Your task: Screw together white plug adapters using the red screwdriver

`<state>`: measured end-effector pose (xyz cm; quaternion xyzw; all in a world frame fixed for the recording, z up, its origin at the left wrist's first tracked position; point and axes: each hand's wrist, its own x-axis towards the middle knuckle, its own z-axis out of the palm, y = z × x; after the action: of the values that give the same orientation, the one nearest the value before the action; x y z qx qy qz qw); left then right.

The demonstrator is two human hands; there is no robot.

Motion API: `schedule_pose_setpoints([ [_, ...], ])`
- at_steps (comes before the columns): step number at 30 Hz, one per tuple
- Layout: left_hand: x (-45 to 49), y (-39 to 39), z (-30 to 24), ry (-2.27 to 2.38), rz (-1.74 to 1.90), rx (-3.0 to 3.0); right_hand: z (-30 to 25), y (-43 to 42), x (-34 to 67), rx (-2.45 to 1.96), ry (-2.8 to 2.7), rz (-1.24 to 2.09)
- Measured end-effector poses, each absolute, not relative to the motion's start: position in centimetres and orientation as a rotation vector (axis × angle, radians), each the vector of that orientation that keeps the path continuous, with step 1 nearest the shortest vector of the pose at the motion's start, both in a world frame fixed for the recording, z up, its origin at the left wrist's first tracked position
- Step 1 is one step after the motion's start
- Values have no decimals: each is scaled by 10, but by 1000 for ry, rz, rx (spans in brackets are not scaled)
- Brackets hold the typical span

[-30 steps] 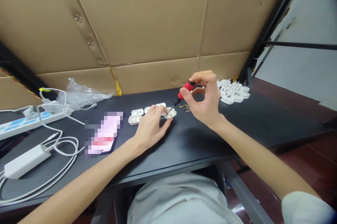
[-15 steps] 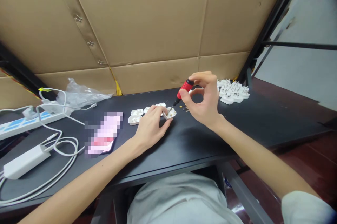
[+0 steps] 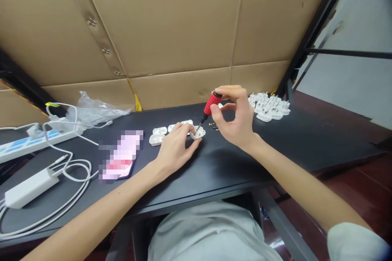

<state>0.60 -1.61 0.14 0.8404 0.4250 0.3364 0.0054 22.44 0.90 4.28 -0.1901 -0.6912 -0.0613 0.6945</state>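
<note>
- Driver [image 3: 212, 103], red/black, qty 1: in R hand [image 3: 239, 127], handle pinched btwn thumb & fingers. Chg. vs. a moment ago: handle swung left, now more upright; R hand shifted left w/ it. Tip stays down in shell.
- Open white shell [image 3: 201, 132], qty 1: on desk [image 3: 220, 163], mid, under driver tip. Pos. approx. same. Small metal bits inside, too tiny to ID.
- L hand [image 3: 176, 144]: fingers & thumb gripping shell rim; no visible chg.
- Meaning (judgement): tool re-angled at same spot, shell kept steady; work inside looks ongoing. Whether anything in there turned: can't tell.
- White casings [image 3: 157, 140], several, open: beside/behind L hand, partly hidden.
- Gold bits [image 3: 210, 124], loose: on desk just beyond shell, nr R hand.
- White plugs [image 3: 272, 108], cluster, pins up: far right of R hand, apart from shell.
</note>
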Motion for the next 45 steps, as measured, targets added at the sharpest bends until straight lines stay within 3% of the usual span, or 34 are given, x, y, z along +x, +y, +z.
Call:
schedule_pose_setpoints([
  [45,6,-17,2,1306,1056,2651,44,5,225,-418,-1566,-126],
])
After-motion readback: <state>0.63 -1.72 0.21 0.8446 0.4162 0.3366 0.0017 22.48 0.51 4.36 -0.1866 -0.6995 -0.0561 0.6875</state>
